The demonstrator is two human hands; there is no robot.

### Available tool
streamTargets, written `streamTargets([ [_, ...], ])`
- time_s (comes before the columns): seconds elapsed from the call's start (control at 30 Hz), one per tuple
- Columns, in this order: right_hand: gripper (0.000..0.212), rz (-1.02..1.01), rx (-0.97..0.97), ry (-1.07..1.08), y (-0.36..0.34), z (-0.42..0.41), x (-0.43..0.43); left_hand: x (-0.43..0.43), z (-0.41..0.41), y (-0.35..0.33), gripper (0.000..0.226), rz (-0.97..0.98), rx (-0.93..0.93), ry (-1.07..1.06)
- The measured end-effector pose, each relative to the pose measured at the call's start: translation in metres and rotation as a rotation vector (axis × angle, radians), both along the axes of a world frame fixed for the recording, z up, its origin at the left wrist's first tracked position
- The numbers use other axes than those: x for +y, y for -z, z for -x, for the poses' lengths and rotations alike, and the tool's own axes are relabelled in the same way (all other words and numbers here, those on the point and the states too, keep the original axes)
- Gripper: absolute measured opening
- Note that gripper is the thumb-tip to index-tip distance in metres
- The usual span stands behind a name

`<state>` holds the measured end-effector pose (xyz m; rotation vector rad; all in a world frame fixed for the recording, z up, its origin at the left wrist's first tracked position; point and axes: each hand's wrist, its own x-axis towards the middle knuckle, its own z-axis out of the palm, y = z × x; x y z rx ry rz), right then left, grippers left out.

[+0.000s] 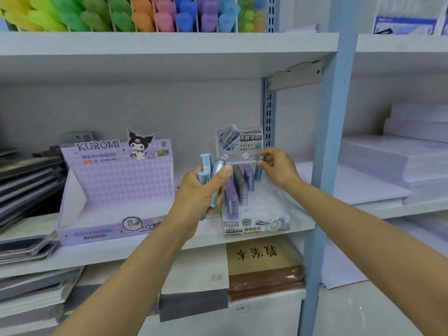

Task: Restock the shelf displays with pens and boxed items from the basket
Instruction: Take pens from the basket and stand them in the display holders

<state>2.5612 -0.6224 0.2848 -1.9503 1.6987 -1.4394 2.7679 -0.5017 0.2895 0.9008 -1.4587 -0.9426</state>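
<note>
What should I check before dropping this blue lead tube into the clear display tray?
1. Right hand pinches one blue lead tube: ok.
2. Left hand holds the spare blue tubes: ok.
3. Clear display tray has free room on its right side: ok.
4. Purple tubes stand clear of that room: ok.
5. Kuromi box stocked: not ok, looks empty.
6. Basket supply: cannot tell, out of view.

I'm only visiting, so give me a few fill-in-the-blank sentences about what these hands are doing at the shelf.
The left hand grips a bunch of light ____ tubes.
The right hand pinches just ____ tube at the back of the clear tray.
The purple box stands to the ____ of that tray.
Missing words: blue; one; left.
</note>
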Motion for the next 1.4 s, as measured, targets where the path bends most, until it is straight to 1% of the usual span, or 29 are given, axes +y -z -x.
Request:
streamTargets([
  [0.2,0.019,-0.048,0.285,-0.063,-0.006,0.004,-0.004,-0.009,0.004,0.002,0.045,-0.007,0.0,0.027],
  [0.23,0.021,-0.042,0.283,-0.066,-0.006,0.002,-0.004,-0.01,0.004,0.003,0.044,-0.009,0.002,0.027],
  [0.33,0.028,-0.001,0.192,-0.052,0.0,0.001,-0.001,-0.011,0.004,0.005,0.039,-0.003,0.013,0.041],
  [0.43,0.022,0.051,0.168,0.006,0.006,0.002,-0.001,-0.012,0.002,0.007,0.032,0.001,0.022,0.056],
  [0.5,0.014,0.071,0.203,0.046,0.007,0.003,-0.003,-0.013,0.002,0.007,0.028,0.001,0.022,0.064],
  [0.6,0.002,0.016,0.218,0.06,0.007,0.007,-0.004,-0.012,0.003,0.008,0.023,-0.004,0.032,0.083],
  [0.63,0.002,-0.003,0.21,0.047,0.007,0.007,-0.002,-0.011,0.003,0.008,0.023,-0.006,0.03,0.083],
  [0.7,0.011,0.014,0.205,0.043,0.003,0.008,0.005,-0.008,0.003,0.008,0.022,-0.005,0.015,0.081],
  [0.77,0.014,0.111,0.143,0.013,-0.004,0.005,0.02,-0.006,0.004,0.006,0.023,-0.002,0.004,0.076],
  [0.8,0.013,0.148,0.04,-0.066,-0.009,0.001,0.03,-0.004,0.005,0.005,0.023,0.002,-0.001,0.07],
  [0.87,0.014,0.109,-0.241,-0.342,-0.021,-0.006,0.055,-0.001,0.008,0.001,0.025,0.01,-0.015,0.053],
  [0.9,0.017,0.063,-0.323,-0.472,-0.026,-0.008,0.067,0.001,0.01,-0.001,0.024,0.016,-0.022,0.05],
  [0.93,0.021,0.014,-0.326,-0.569,-0.031,-0.009,0.077,0.003,0.012,-0.003,0.022,0.028,-0.033,0.054],
  [0.97,0.024,-0.034,-0.286,-0.64,-0.035,-0.011,0.086,0.005,0.014,-0.004,0.019,0.043,-0.048,0.061],
  [1.03,0.022,-0.103,-0.198,-0.742,-0.038,-0.013,0.1,0.01,0.019,-0.006,0.019,0.084,-0.088,0.079],
  [1.1,0.013,-0.136,-0.194,-0.791,-0.038,-0.013,0.106,0.015,0.024,-0.009,0.022,0.106,-0.102,0.083],
  [1.13,0.012,-0.133,-0.207,-0.789,-0.039,-0.011,0.108,0.018,0.026,-0.01,0.022,0.102,-0.102,0.09],
  [1.3,0.027,-0.05,-0.328,-0.743,-0.046,0.007,0.111,0.024,0.02,-0.015,0.02,-0.014,-0.037,0.13],
  [1.4,0.036,-0.075,-0.451,-0.807,-0.046,0.01,0.113,0.024,0.02,-0.015,0.008,0.007,-0.026,0.123],
])
